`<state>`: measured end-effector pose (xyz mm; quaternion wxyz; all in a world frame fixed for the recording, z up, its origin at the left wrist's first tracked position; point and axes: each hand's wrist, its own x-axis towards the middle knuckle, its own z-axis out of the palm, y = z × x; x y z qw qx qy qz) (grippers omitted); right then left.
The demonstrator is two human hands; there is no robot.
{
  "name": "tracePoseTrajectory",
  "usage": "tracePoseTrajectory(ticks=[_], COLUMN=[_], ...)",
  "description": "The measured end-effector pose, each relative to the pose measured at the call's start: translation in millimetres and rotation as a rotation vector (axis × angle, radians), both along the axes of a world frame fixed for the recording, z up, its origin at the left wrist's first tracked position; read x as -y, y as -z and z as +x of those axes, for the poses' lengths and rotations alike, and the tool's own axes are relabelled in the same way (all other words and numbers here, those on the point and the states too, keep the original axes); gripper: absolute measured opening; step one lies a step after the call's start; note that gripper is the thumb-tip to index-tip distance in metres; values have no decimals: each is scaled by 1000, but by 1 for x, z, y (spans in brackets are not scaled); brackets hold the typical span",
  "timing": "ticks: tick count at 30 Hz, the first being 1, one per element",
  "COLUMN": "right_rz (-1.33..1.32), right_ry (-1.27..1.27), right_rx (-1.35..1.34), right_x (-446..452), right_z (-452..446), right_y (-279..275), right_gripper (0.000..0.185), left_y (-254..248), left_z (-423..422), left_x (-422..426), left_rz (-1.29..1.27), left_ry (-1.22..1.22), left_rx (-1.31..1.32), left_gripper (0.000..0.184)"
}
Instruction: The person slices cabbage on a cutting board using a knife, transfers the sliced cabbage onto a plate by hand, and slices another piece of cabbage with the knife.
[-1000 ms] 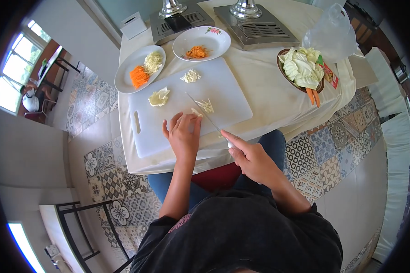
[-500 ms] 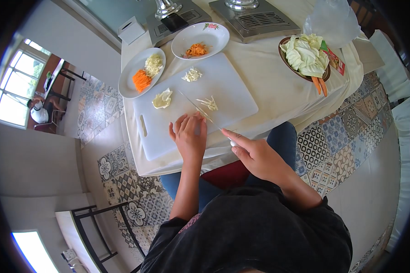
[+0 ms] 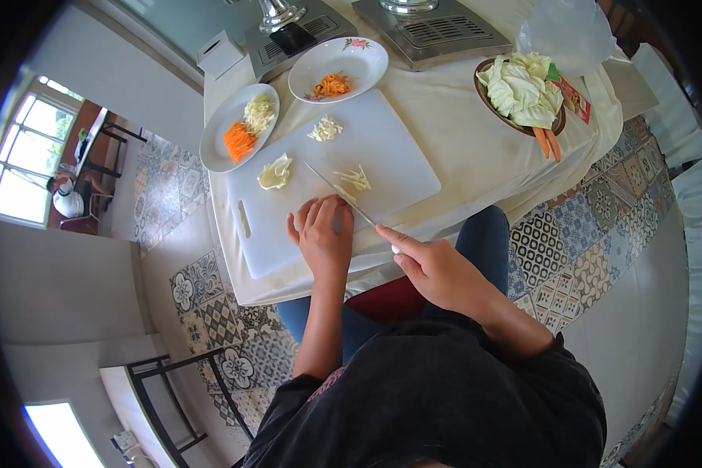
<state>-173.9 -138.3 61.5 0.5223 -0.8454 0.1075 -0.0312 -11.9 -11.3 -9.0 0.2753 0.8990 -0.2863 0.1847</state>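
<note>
My right hand (image 3: 433, 267) grips a knife (image 3: 339, 189) by its handle, index finger along the top, blade pointing up-left over the white cutting board (image 3: 273, 238). Beside the blade, my left hand (image 3: 324, 234) presses down with bent fingertips on a pale cabbage piece, mostly hidden under them. Thin cabbage strips (image 3: 356, 179) lie just beyond the blade. Farther up the board is a small heap of chopped cabbage (image 3: 325, 129), and a cabbage leaf piece (image 3: 274, 171) rests to the left.
An oval plate (image 3: 210, 148) holds shredded carrot and cabbage. A flowered plate (image 3: 366, 70) has carrot shreds. At right, a brown bowl (image 3: 487, 103) contains cabbage leaves and carrots, near a plastic bag (image 3: 565, 37). Metal stands (image 3: 437, 35) are behind. A person (image 3: 68, 199) sits far left.
The view has shifted and tilted slightly. The knife and left hand have stayed close together at the cabbage piece, with small movements only. The strips beyond the blade look more spread out.
</note>
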Motion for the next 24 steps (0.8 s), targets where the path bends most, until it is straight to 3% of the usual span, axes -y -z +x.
tracePoseTrajectory(ticks=[24], right_rz=[0], right_ry=[-10], right_rx=[-22], right_x=[2], right_z=[2], right_y=[-2], right_gripper=[49], left_y=[1], left_z=[1], left_x=[-1], left_rz=[-6], left_ry=[12], left_rx=[-10], left_gripper=[12])
